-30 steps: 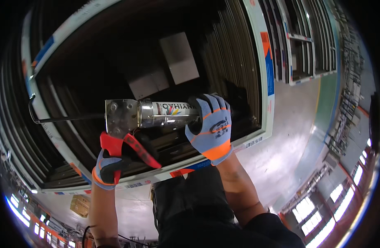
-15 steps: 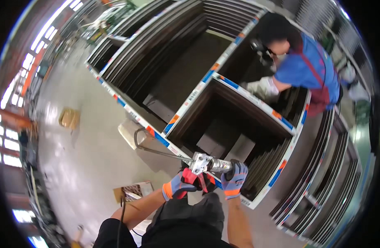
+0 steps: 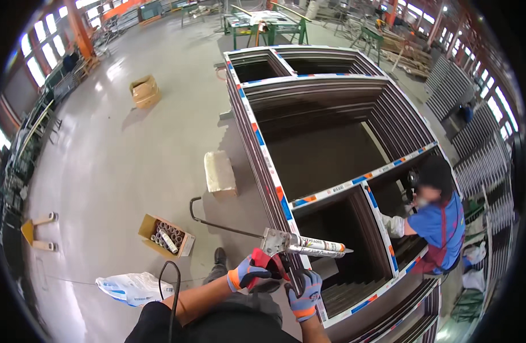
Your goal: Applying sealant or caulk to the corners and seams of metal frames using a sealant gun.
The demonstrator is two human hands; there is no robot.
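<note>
A caulking gun (image 3: 276, 242) with a silver body, red handle and long bent rod lies across the near left edge of the stacked frames (image 3: 356, 309). My left hand (image 3: 250, 273), in a grey-blue and orange glove, is closed round its red handle. A white sealant cartridge (image 3: 319, 247) sits in the gun, its nozzle pointing right over a dark frame opening. Below the gun, my right hand (image 3: 304, 294), gloved alike, is at the frame edge beside a dark, shiny bar. Its fingers are curled; what they grip, if anything, is unclear.
A co-worker (image 3: 440, 220) in blue leans over the frames at right. Left on the floor are an open carton of cartridges (image 3: 186, 246), a pale block (image 3: 220, 173), a brown box (image 3: 144, 91) and a plastic bag (image 3: 131, 288). A green worktable (image 3: 266, 26) stands behind.
My view has swung left and up, showing more floor. My right hand has come off the cartridge end of the gun down to the frame edge. The left hand keeps the handle.
</note>
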